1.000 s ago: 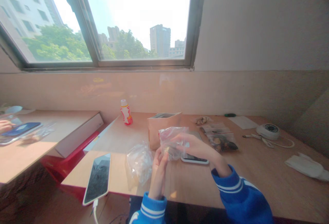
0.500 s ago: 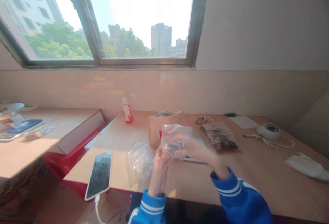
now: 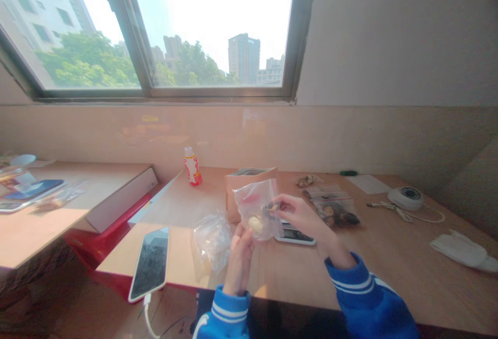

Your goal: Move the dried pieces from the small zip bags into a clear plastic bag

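My left hand (image 3: 241,248) grips the lower left corner of a clear zip bag (image 3: 251,199), held up above the table. A pale, roundish piece (image 3: 256,225) shows in the bag near my left fingertips. At the bag's right side, my right hand (image 3: 298,214) is closed in a pinch on a small dark piece (image 3: 272,206). Whether that piece is inside the plastic or in front of it, I cannot tell. Behind the bag stands a brown paper pouch (image 3: 232,193) with its top open. A small scale (image 3: 298,236) lies partly hidden under my right hand.
A crumpled clear bag (image 3: 212,243) lies left of my left hand, and a charging phone (image 3: 150,263) overhangs the table edge. A drink bottle (image 3: 192,167) stands at the back. To the right are filled zip bags (image 3: 337,212), a white dome camera (image 3: 405,199) and a white cloth (image 3: 461,248).
My right hand has drawn rightward from behind the bag and now pinches the dark piece at its side. The bag has turned and shifted slightly left, showing the pale piece and uncovering the scale.
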A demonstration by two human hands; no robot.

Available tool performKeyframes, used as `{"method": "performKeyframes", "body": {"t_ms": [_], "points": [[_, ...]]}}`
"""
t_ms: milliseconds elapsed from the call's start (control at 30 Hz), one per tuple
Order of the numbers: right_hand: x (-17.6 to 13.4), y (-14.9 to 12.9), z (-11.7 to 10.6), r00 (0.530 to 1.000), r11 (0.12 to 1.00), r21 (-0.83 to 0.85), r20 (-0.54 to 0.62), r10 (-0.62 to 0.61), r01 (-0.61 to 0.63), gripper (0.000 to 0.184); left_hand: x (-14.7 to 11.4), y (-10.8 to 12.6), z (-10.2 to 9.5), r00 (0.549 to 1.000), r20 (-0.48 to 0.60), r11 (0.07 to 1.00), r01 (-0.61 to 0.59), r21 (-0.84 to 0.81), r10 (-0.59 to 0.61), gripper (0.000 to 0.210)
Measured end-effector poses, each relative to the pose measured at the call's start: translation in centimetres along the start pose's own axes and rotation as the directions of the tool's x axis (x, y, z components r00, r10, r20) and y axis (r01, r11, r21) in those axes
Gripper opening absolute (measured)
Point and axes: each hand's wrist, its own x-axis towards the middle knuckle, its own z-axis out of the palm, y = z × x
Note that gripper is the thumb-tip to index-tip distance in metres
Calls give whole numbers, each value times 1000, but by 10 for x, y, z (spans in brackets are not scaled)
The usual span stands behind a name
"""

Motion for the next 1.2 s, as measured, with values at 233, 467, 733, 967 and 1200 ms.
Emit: {"method": "performKeyframes", "body": {"t_ms": [233,467,733,967,1200], "points": [[32,-9,-8,954,994,6,-280,-107,113,40,5,2,-16,946,-324,980,-64,-191,-1,27],[93,-27,16,828,896,-335,-381,-411,290,21,4,11,-23,955,-298,981,-56,-188,-3,33],[91,-13,21,830,743,-534,-129,-543,403,25,4,19,-31,959,-278,988,-99,-121,62,40],[45,-35,22,861,853,-372,-213,-462,366,24,3,13,-25,981,-124,987,-153,-45,146,48],[16,-35,22,972,958,-204,165,-170,202,23,-2,6,-15,989,-34,987,-143,69,146,55]]}}
